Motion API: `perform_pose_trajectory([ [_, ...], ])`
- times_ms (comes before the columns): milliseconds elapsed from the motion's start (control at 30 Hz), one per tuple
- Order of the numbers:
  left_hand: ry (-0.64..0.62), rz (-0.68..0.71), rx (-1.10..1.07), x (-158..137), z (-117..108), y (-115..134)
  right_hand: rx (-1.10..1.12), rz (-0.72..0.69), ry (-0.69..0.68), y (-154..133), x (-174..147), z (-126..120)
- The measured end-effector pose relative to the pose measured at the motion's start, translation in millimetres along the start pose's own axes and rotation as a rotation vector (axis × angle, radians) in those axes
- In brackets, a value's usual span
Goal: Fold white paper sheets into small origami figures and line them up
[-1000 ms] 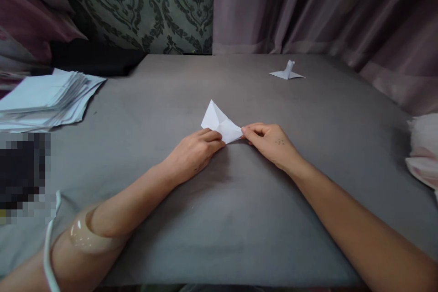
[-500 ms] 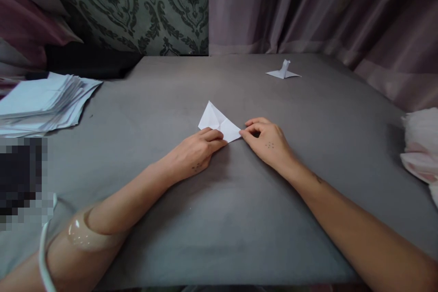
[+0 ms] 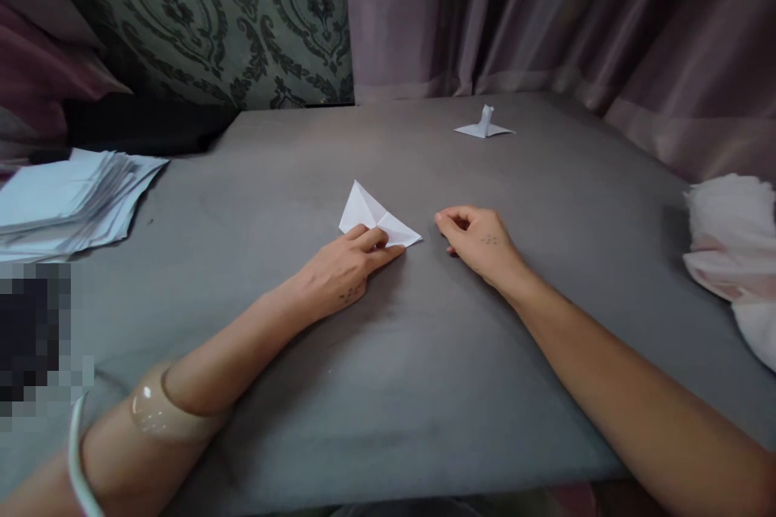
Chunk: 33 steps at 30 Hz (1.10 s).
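The folded white paper (image 3: 367, 208) is laid on the desk (image 3: 412, 404) beneath the fingertips of the left hand (image 3: 339, 271), with most of its visible part spread beyond them. By that hand it is covered along the near side, the fingers being bent and pressed down from above and the thumb laid along the near edge; whether any layer is pinched between thumb and fingers cannot be told.

From the right hand (image 3: 478, 242) the paper lies to the left. The two are separated by a narrow strip of bare cloth, and the sharp right-hand point of the paper is aimed towards that hand, just short of the thumb. The long axis is slanted: it is run from the peak beyond the left fingers down and across to that point (the tip nearest the right hand, and left uncovered). On the right hand, thumb and forefinger appear to be pressed together, the other fingers being curled, and nothing is seen between them. Of the two, the left hand is the nearer, since the paper is touched by it alone.
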<state>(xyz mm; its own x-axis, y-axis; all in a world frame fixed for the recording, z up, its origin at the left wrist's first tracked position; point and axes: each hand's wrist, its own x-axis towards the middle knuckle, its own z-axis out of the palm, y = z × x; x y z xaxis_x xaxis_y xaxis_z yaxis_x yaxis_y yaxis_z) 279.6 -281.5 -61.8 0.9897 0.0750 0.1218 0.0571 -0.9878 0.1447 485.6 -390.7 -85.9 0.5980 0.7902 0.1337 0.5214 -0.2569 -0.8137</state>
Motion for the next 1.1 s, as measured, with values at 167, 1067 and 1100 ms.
perform_pose_trajectory([
  [167, -0.02, -0.025, 0.037, 6.6, 2.8, 2.6, -0.022, -0.008, -0.028, -6.7, -4.3, -2.6],
  [1067, -0.061, -0.138, 0.124, 5.9, 2.3, 22.4, -0.169, -0.148, -0.089, -16.3, -12.0, 9.0],
  [1100, -0.038, -0.136, 0.093, 2.6, 1.6, 22.4, -0.183, -0.16, -0.092, -16.6, -12.6, 9.3],
])
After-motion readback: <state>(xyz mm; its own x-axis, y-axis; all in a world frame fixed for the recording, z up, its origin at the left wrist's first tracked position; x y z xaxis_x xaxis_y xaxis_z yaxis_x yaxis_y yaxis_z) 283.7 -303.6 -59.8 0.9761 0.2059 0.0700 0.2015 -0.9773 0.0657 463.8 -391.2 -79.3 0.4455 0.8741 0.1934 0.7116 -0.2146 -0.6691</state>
